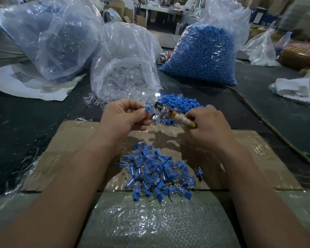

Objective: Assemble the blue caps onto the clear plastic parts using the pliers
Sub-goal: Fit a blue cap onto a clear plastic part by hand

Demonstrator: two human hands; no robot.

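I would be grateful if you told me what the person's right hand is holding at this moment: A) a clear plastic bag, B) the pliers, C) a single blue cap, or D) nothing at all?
B: the right hand grips the pliers by their pale handle, while the left hand pinches a blue cap.

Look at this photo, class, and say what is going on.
A person is assembling small parts by hand. The left hand pinches a blue cap, and the right hand grips pliers pointed at it. A pile of finished pieces lies on the cardboard; a bag of caps and a bag of clear parts stand behind.
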